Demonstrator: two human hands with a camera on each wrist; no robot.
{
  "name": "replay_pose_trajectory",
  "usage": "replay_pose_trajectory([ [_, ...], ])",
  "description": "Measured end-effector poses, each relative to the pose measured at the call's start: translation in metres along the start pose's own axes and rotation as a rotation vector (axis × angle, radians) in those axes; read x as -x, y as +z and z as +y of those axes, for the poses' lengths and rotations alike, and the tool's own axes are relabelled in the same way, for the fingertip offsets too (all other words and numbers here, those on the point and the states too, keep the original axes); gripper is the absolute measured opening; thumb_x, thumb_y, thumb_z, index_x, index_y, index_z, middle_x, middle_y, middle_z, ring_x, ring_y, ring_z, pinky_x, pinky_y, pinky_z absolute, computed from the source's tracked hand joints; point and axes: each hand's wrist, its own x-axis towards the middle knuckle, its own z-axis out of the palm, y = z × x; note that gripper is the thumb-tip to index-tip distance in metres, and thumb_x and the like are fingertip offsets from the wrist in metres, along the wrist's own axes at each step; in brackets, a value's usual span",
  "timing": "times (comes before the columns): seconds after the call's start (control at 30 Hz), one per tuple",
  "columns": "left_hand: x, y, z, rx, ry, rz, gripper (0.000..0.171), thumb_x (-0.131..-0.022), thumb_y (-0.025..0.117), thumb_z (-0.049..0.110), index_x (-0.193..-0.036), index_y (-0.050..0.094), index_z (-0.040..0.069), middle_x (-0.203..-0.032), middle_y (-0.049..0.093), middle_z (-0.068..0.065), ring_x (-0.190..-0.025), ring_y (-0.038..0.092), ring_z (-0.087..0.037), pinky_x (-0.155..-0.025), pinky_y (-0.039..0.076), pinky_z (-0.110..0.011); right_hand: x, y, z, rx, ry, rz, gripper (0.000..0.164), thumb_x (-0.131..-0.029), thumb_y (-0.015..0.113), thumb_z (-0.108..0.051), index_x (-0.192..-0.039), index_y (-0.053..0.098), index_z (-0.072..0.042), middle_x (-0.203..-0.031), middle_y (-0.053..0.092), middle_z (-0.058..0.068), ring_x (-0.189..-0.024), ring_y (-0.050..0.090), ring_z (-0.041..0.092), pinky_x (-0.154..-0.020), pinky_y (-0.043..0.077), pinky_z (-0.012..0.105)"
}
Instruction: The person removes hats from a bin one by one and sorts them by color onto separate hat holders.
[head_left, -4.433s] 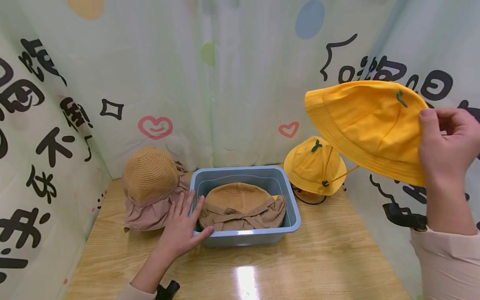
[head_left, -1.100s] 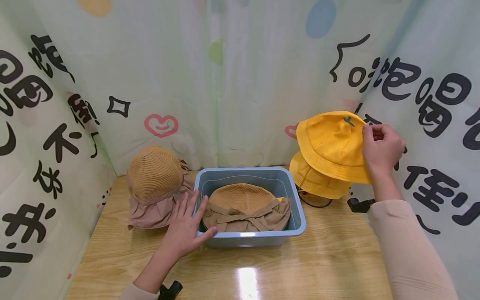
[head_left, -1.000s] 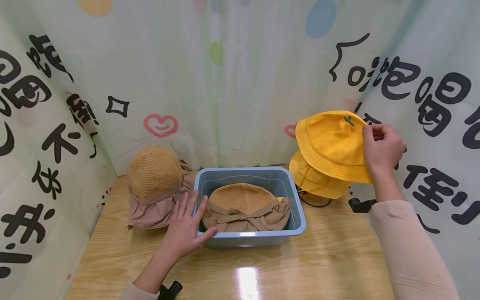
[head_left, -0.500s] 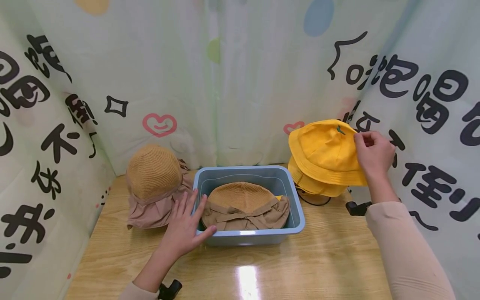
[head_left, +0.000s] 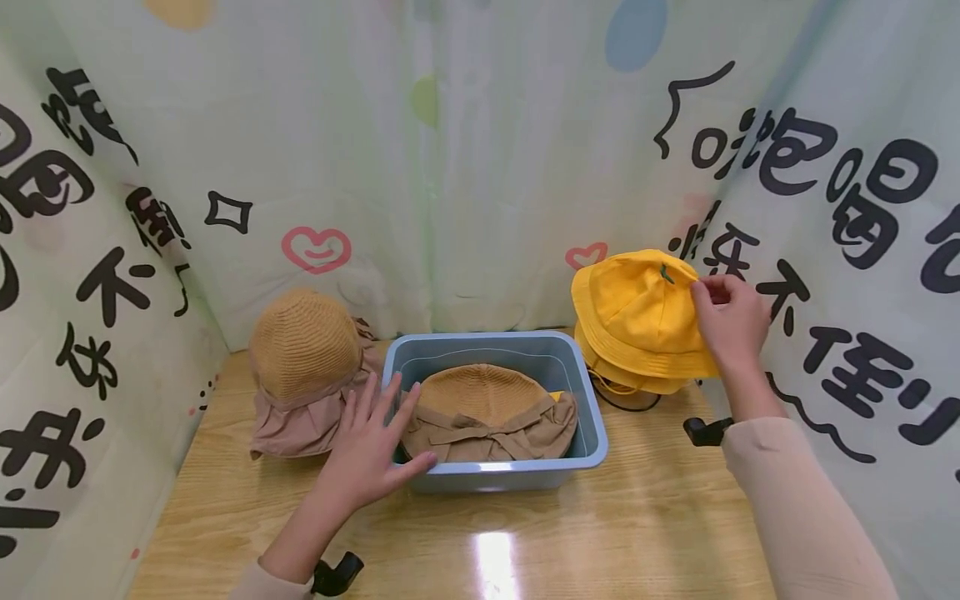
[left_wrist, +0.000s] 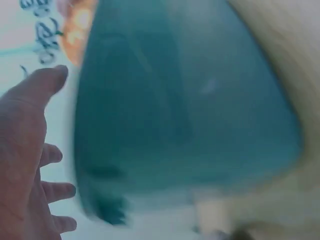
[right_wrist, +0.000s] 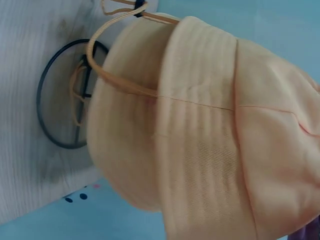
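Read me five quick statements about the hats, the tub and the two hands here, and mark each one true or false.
1. The right hand pinches the upper yellow hat. True.
2. A pink-trimmed straw hat sits left of the blue tub. True.
3. The blue tub is empty. False: a brown-bowed straw hat lies in it.
4. The left hand grips a hat. False: its fingers are spread, holding none.
5. A black ring shows below the lower yellow hat. True.

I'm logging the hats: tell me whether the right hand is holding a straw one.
No, in the head view the right hand pinches a yellow fabric hat.
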Motion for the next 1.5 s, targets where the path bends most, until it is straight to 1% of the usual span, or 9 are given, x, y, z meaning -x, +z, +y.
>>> replay_pose_trajectory([
  [0.13, -0.036, -0.016, 0.023, 0.025, 0.147, 0.066, 0.09, -0.09, 0.059, 0.066, -0.161, 0.022, 0.024, -0.164, 0.024, -0.011, -0.151, 0.013, -0.045, -0.114, 0.021, -0.069, 0.008, 0.0, 0.008, 0.001, -0.166, 0.137, 0.035, -0.098, 0.06, -0.029, -0.123, 0.067, -0.005, -0.116, 0.065, 0.017, -0.107, 0.055, 0.032, -0.09, 0.039, 0.042],
  [0.33, -0.111, -0.04, 0.067, 0.119, 0.361, 0.156, 0.08, -0.094, 0.059, 0.056, -0.159, 0.029, 0.02, -0.159, 0.034, -0.01, -0.15, 0.023, -0.04, -0.116, 0.027, -0.058, 0.032, 0.012, 0.023, 0.077, -0.621, 0.353, 0.021, -0.089, 0.067, -0.012, -0.106, 0.07, -0.001, -0.11, 0.063, 0.022, -0.1, 0.051, 0.044, -0.084, 0.036, 0.056],
  [0.47, -0.167, -0.041, 0.095, 0.153, 0.448, 0.152, 0.075, -0.096, 0.059, 0.051, -0.157, 0.032, 0.017, -0.158, 0.037, -0.01, -0.148, 0.028, -0.037, -0.117, 0.029, -0.052, 0.047, 0.028, 0.034, 0.179, -0.793, 0.307, 0.029, -0.085, 0.069, -0.013, -0.113, 0.07, -0.004, -0.118, 0.062, 0.021, -0.106, 0.053, 0.045, -0.086, 0.04, 0.059],
  [0.63, -0.235, -0.029, 0.125, 0.084, 0.509, 0.148, 0.076, -0.098, 0.054, 0.055, -0.159, 0.029, 0.017, -0.161, 0.03, -0.011, -0.149, 0.026, -0.035, -0.121, 0.023, -0.047, 0.054, 0.048, 0.044, 0.332, -0.783, 0.107, 0.072, -0.083, 0.073, -0.029, -0.148, 0.048, -0.011, -0.156, 0.036, 0.022, -0.145, 0.028, 0.045, -0.117, 0.018, 0.063],
  [0.73, -0.269, -0.016, 0.139, 0.035, 0.517, 0.123, 0.074, -0.1, 0.048, 0.056, -0.16, 0.025, 0.02, -0.164, 0.024, -0.01, -0.151, 0.022, -0.034, -0.122, 0.02, -0.046, 0.056, 0.059, 0.048, 0.423, -0.747, 0.029, 0.091, -0.082, 0.076, -0.037, -0.157, 0.031, -0.015, -0.165, 0.015, 0.021, -0.152, 0.008, 0.044, -0.119, 0.006, 0.063],
  [0.9, -0.31, 0.008, 0.159, -0.064, 0.507, -0.029, 0.067, -0.104, 0.035, 0.057, -0.162, 0.015, 0.03, -0.168, 0.01, -0.005, -0.153, 0.013, -0.037, -0.121, 0.017, -0.054, 0.063, 0.071, 0.053, 0.505, -0.68, -0.042, 0.103, -0.081, 0.079, -0.041, -0.161, 0.018, -0.019, -0.167, 0.001, 0.02, -0.153, -0.004, 0.041, -0.119, 0.0, 0.064],
  [1.1, -0.342, 0.033, 0.173, -0.023, 0.478, -0.218, 0.059, -0.105, 0.022, 0.058, -0.16, 0.01, 0.041, -0.169, 0.006, 0.001, -0.153, 0.008, -0.041, -0.121, 0.012, -0.057, 0.082, 0.071, 0.063, 0.468, -0.716, -0.017, 0.091, -0.083, 0.076, -0.034, -0.158, 0.029, -0.016, -0.166, 0.009, 0.021, -0.152, 0.004, 0.045, -0.118, 0.004, 0.065],
  [1.27, -0.357, 0.052, 0.172, 0.074, 0.458, -0.286, 0.058, -0.104, 0.022, 0.06, -0.158, 0.003, 0.048, -0.169, 0.01, -0.002, -0.155, 0.007, -0.032, -0.123, 0.002, -0.053, 0.092, 0.073, 0.074, 0.465, -0.712, 0.004, 0.09, -0.081, 0.078, -0.034, -0.157, 0.033, -0.016, -0.165, 0.007, 0.025, -0.151, 0.004, 0.047, -0.119, 0.003, 0.065],
  [1.5, -0.372, 0.069, 0.172, 0.261, 0.415, -0.348, 0.061, -0.102, 0.03, 0.063, -0.157, 0.006, 0.051, -0.167, 0.014, -0.012, -0.153, 0.016, -0.035, -0.117, 0.024, -0.059, 0.087, 0.079, 0.085, 0.483, -0.666, -0.01, 0.1, -0.076, 0.085, -0.035, -0.158, 0.029, -0.025, -0.165, 0.003, 0.025, -0.152, 0.003, 0.046, -0.12, 0.004, 0.062],
])
